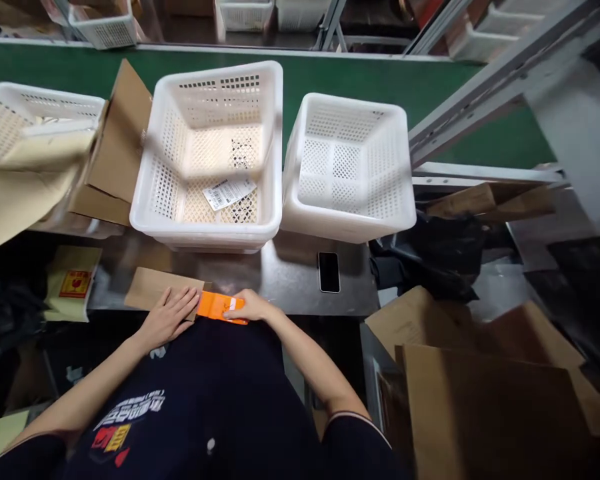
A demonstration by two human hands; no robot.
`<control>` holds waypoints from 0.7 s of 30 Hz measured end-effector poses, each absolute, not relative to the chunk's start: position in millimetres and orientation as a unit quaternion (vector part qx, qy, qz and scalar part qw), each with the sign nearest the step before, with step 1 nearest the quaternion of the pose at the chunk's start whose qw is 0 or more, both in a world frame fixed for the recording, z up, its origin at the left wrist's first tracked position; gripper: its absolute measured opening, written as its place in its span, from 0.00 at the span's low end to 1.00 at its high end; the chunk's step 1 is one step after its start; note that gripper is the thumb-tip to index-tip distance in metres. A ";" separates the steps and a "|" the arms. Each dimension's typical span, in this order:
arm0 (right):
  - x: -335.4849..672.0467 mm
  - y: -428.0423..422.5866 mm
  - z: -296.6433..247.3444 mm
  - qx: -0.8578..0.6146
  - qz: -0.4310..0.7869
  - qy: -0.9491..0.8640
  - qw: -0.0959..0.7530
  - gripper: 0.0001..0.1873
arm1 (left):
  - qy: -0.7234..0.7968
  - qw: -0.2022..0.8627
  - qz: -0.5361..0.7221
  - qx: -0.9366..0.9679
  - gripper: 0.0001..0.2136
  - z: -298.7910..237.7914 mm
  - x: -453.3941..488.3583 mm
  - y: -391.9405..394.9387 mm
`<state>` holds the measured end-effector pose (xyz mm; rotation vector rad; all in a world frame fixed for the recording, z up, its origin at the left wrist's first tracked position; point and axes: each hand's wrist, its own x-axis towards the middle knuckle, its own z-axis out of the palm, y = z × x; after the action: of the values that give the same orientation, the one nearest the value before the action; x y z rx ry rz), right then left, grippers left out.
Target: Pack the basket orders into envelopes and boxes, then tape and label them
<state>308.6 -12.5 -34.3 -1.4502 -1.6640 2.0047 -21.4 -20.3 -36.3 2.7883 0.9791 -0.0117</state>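
A small flat brown cardboard box (150, 288) lies at the front edge of the metal table. My left hand (171, 315) rests flat across its right part, fingers stretched out and pressing on the cardboard. At the box's right end is what looks like an orange tape dispenser (214, 305) with a white patch. My right hand (247, 307) grips it from the right. Its underside, and whether tape runs from it, cannot be made out.
Two white plastic baskets (147, 223) (300, 213) stand behind the box; a printed label (230, 192) lies in the left one. A phone (329, 272) is on the metal table (290, 287). Cardboard (480, 400) is piled at right, and a padded envelope (75, 263) lies left.
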 end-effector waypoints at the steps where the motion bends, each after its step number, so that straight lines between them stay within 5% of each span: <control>1: 313.7 -14.4 -35.1 -0.485 0.666 -0.562 0.072 0.22 | 0.334 0.091 -0.007 0.938 0.27 -36.1 -21.6 -18.6; 15: 282.5 14.0 -35.4 -0.554 0.531 -0.630 -0.121 0.27 | 0.294 0.036 -0.068 0.953 0.31 -21.6 -21.6 -1.6; 18: 258.7 3.6 -20.3 -0.588 0.445 -0.663 -0.131 0.27 | 0.177 0.054 -0.101 0.978 0.23 -25.2 0.3 16.9; 21: 246.7 -12.1 -8.8 -0.614 0.335 -0.702 -0.135 0.15 | 0.126 0.096 -0.161 0.974 0.08 -42.2 36.0 26.8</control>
<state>246.7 -12.1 -8.8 -2.1147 -2.4176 1.1533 36.0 26.8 -42.2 2.8865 0.3746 -0.4766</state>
